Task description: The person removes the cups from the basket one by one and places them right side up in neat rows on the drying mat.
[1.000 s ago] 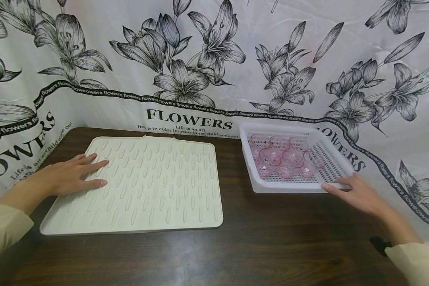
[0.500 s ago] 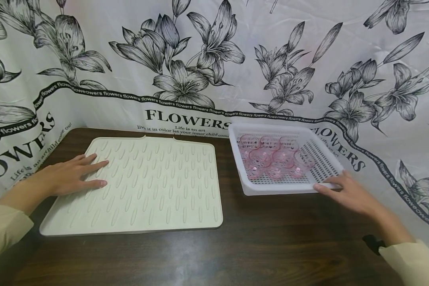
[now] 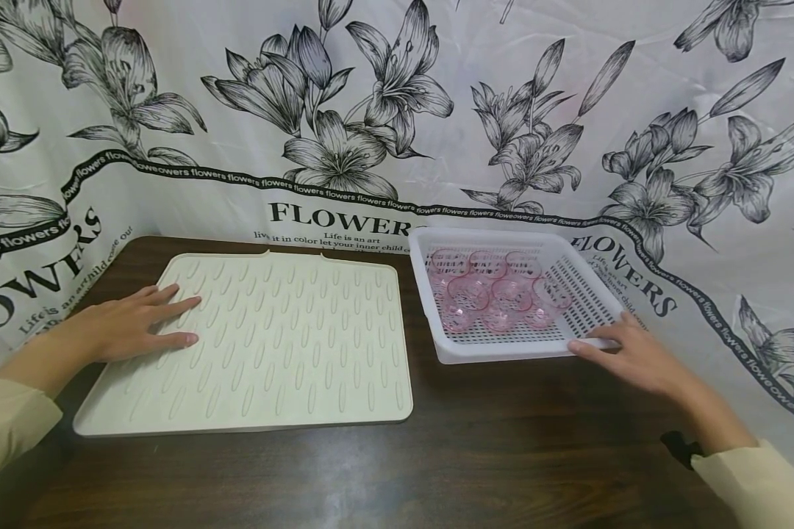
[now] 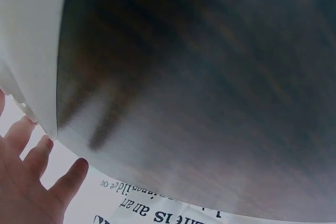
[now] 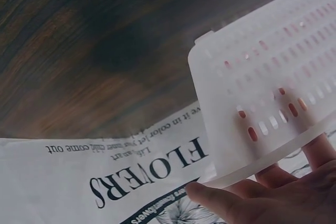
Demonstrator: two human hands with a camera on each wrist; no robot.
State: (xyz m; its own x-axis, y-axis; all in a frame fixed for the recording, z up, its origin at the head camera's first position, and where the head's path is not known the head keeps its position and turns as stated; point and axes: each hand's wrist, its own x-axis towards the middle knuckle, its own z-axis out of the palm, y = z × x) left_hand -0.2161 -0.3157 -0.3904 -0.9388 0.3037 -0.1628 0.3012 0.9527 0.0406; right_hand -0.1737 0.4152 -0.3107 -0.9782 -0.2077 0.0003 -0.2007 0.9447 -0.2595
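Note:
My left hand (image 3: pixel 122 323) lies with spread fingers on the left part of a cream mat (image 3: pixel 284 338) with raised oval ridges. In the left wrist view its fingertips (image 4: pixel 77 171) show beside the mat's edge. With my right hand (image 3: pixel 642 353) I grip the near right corner of a white slotted plastic basket (image 3: pixel 503 353). The right wrist view has fingers showing through the basket's slots and the thumb outside at the rim. Several pink see-through round cups (image 3: pixel 466 294) stand grouped in the left part of the basket.
Both mat and basket are on a dark wooden table (image 3: pixel 370 470), the basket just right of the mat's far right corner. Behind them hangs a white cloth (image 3: pixel 384 169) printed with black flowers and lettering. A dark band (image 3: pixel 680 448) shows at my right wrist.
My right hand has slid the basket of cups leftward, closer to the mat. The left hand and the mat have stayed in place.

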